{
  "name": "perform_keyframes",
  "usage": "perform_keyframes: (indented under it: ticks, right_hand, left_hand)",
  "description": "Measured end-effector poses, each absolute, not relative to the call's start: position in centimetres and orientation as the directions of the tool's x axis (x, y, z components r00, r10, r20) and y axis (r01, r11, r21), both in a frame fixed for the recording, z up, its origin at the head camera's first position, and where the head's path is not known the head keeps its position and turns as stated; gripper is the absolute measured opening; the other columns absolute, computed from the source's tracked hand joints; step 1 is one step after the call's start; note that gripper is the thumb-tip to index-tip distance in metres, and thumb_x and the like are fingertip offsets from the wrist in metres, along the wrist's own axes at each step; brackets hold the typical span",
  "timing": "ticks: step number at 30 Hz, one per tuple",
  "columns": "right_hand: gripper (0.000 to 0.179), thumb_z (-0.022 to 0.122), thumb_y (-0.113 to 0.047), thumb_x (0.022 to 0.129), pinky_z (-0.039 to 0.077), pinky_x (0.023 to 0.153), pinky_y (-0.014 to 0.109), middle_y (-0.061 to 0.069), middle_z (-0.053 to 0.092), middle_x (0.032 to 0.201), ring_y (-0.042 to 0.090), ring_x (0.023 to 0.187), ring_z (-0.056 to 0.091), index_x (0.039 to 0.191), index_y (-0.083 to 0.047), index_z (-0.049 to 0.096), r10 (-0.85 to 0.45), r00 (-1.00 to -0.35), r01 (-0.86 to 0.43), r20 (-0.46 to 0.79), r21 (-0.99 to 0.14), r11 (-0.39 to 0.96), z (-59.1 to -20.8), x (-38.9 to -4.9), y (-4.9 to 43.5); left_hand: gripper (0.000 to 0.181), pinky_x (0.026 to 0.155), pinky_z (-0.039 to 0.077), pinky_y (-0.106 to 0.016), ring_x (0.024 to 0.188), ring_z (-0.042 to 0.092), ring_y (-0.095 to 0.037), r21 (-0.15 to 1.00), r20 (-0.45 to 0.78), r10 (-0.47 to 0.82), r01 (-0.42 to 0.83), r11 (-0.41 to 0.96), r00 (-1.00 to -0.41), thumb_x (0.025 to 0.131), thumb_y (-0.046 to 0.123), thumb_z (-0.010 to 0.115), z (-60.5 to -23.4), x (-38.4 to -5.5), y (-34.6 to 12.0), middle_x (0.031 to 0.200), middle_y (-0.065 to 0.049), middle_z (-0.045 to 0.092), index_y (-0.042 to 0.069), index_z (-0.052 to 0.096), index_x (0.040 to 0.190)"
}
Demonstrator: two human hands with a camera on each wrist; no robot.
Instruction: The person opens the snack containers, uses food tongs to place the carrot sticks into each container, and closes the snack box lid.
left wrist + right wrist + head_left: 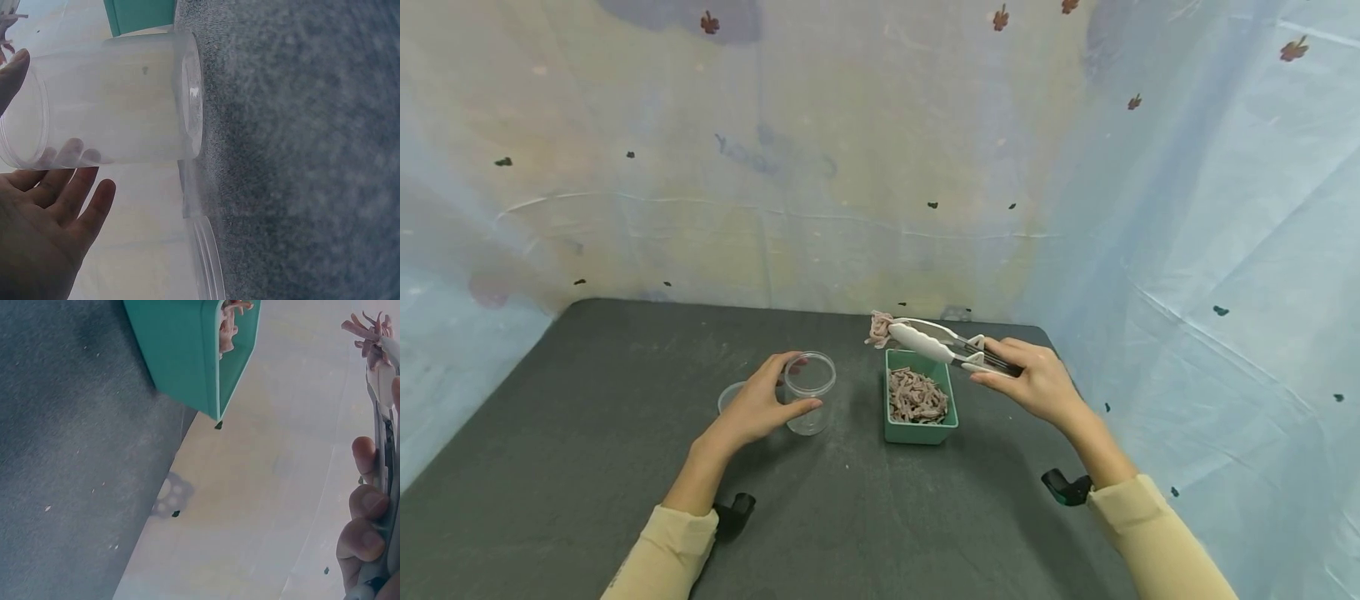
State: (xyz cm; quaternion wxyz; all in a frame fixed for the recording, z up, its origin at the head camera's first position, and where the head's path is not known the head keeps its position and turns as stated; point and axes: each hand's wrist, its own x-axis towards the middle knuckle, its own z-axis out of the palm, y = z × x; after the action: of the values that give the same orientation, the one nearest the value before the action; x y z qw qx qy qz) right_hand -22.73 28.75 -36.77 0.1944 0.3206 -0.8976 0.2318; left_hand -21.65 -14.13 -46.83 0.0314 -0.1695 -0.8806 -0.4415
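My left hand (751,414) holds a clear plastic jar (809,418) upright on the table, thumb on one side and fingers on the other near its rim. Nothing shows inside the jar (119,100) in the left wrist view. White-tipped tongs (925,342) are in my right hand (1037,382), raised over the back of a green box (921,434). Between the tong tips is a clump of pinkish-brown strips (878,330), with loose ends sticking out. Many more such strips (916,397) lie in the box, to the right of the jar.
A round clear plastic lid or rim (727,395) shows behind my left hand, left of the jar. The dark grey table (850,525) ends at a patterned curtain (850,167) at the back and right. Small crumbs dot the tabletop.
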Motion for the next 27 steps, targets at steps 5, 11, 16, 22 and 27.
perform_keyframes:
  ticks: [5,11,16,22,27]
  right_hand:
    - [0.06,0.088,-0.024,0.083,0.038,0.052,0.025,0.007,0.071,0.096,0.003,0.06,0.041,0.135,-0.001,0.069,-0.507,-0.709,-0.683,0.49,-0.301,0.665,-36.6,-23.1,27.8]
    - [0.061,0.087,-0.028,0.085,0.038,0.053,0.026,0.008,0.072,0.1,0.004,0.061,0.042,0.136,-0.001,0.068,-0.52,-0.715,-0.683,0.468,-0.311,0.661,-36.6,-23.2,26.7]
    - [0.062,0.086,-0.029,0.086,0.037,0.055,0.026,0.007,0.071,0.099,0.004,0.062,0.041,0.137,-0.001,0.067,-0.547,-0.7,-0.701,0.458,-0.299,0.647,-36.6,-23.5,25.6]
    - [0.061,0.086,-0.027,0.086,0.039,0.058,0.027,0.008,0.073,0.102,0.004,0.064,0.044,0.138,-0.001,0.066,-0.568,-0.696,-0.711,0.44,-0.306,0.634,-36.8,-23.6,24.2]
    - [0.06,0.086,-0.023,0.087,0.045,0.062,0.03,0.009,0.074,0.111,0.006,0.067,0.051,0.139,-0.002,0.066,-0.584,-0.7,-0.71,0.412,-0.309,0.633,-37.0,-23.8,23.2]
  left_hand:
    - [0.087,0.11,0.045,-0.057,0.136,0.049,-0.038,0.766,0.206,0.268,0.325,0.555,-0.941,0.091,0.045,0.081,-46.8,-21.7,-14.1,0.151,-0.015,0.048,0.009,0.038,0.157]
    - [0.086,0.11,0.045,-0.057,0.136,0.05,-0.038,0.768,0.202,0.268,0.322,0.553,-0.942,0.091,0.044,0.082,-46.7,-21.7,-14.0,0.15,-0.016,0.048,0.008,0.038,0.157]
    - [0.086,0.11,0.045,-0.057,0.136,0.05,-0.038,0.77,0.197,0.264,0.316,0.554,-0.944,0.091,0.043,0.082,-46.7,-21.6,-14.0,0.149,-0.016,0.048,0.008,0.038,0.157]
    - [0.087,0.111,0.044,-0.057,0.137,0.049,-0.037,0.772,0.192,0.264,0.312,0.554,-0.945,0.091,0.042,0.082,-46.7,-21.6,-14.0,0.149,-0.016,0.048,0.009,0.037,0.157]
    - [0.086,0.111,0.044,-0.057,0.138,0.049,-0.036,0.775,0.192,0.269,0.314,0.548,-0.944,0.091,0.042,0.083,-46.6,-21.5,-14.1,0.15,-0.015,0.048,0.01,0.038,0.157]
